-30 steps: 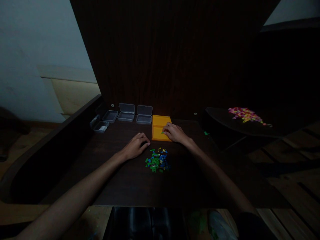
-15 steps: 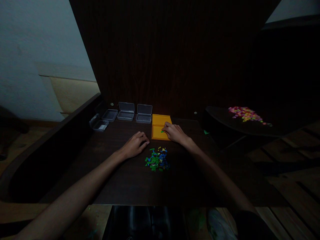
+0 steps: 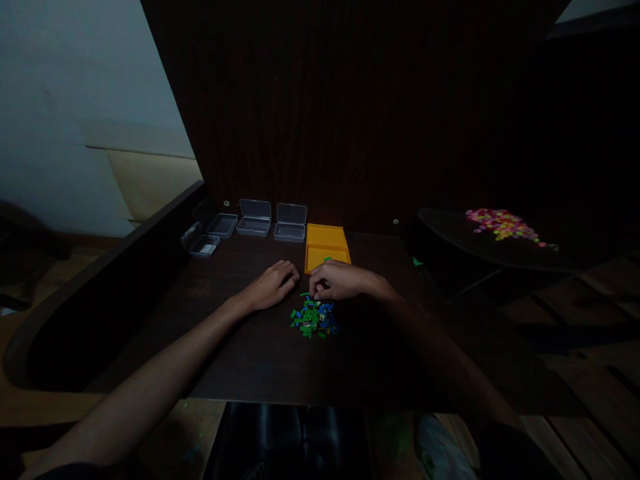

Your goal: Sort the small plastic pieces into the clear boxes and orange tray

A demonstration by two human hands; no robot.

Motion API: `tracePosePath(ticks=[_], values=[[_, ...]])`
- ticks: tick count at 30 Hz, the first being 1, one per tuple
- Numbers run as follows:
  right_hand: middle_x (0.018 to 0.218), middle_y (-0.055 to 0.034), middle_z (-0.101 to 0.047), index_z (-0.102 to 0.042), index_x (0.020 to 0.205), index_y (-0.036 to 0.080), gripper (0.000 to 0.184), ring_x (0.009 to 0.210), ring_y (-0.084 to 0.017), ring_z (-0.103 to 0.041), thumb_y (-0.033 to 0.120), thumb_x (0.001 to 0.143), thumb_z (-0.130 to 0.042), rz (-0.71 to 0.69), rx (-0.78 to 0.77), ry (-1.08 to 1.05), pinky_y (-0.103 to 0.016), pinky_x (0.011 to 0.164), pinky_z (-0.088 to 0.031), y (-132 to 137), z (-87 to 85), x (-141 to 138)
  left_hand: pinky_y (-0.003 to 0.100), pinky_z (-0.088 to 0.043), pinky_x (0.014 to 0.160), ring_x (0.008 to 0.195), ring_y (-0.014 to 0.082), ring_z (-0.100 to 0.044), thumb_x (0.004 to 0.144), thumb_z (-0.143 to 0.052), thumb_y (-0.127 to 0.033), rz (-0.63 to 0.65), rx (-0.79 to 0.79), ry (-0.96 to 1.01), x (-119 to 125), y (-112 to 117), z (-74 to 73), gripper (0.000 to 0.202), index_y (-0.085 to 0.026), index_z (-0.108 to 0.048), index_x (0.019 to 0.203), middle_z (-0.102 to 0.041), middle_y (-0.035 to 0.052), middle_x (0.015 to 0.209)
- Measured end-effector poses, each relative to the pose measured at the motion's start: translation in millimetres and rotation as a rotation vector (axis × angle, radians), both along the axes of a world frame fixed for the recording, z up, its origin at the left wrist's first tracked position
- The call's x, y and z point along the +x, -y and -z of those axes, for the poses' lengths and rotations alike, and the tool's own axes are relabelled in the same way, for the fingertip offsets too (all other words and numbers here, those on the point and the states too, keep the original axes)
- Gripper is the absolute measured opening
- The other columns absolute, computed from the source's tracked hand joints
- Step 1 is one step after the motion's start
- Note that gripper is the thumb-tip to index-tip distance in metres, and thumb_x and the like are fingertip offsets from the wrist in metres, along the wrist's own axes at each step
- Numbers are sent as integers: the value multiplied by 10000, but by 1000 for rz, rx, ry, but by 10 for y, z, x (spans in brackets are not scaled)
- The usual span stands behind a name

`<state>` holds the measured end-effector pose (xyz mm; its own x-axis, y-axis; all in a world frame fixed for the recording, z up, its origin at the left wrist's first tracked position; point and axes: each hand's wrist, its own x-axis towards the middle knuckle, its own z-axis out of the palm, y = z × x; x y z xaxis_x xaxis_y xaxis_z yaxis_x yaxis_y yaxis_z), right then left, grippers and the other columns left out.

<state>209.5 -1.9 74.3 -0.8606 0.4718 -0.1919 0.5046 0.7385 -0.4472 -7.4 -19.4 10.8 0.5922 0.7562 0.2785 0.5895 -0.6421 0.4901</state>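
Note:
A pile of small green, blue and yellow toy bricks (image 3: 313,319) lies on the dark tabletop. My right hand (image 3: 337,280) hovers at the far edge of this pile, fingers curled down and drawn together; whatever they may hold is hidden. Just beyond it, an open yellow box (image 3: 325,236) lies flat with its lid folded back, and one green piece (image 3: 327,259) sits in its near half. To the left of the pile my left hand (image 3: 273,285) rests on the table, loosely bent, thumb apart from the fingers and nothing visible in it.
Several clear plastic cases (image 3: 290,231) stand along the back left of the table (image 3: 240,360). A heap of pink and yellow beads (image 3: 503,224) lies on a dark side shelf at right. Raised panels border the back and left side.
My right hand has come back from the yellow box towards me to the brick pile, leaving a green piece in the box. My left hand stays put. The view has shifted slightly.

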Motion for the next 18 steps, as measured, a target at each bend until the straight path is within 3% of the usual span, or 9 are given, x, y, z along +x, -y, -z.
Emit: tracePosePath(ticks=[6, 18], values=[[689, 27, -627, -728, 897, 152, 138, 601, -85, -538, 131, 767, -686, 8, -79, 68, -185, 580, -369, -13, 59, -15, 290, -451, 748, 740, 149, -547, 975, -284, -274, -31, -92, 99, -9, 48, -55, 202, -200, -449, 885, -544, 12, 802], [698, 24, -646, -729, 858, 155, 122, 605, -87, -541, 108, 774, -654, 27, -110, 126, -187, 579, -362, -11, 52, -31, 313, -451, 739, 771, 179, -548, 987, -309, -290, -22, 18, -45, 5, 31, 11, 197, -199, -469, 920, -548, 48, 854]])
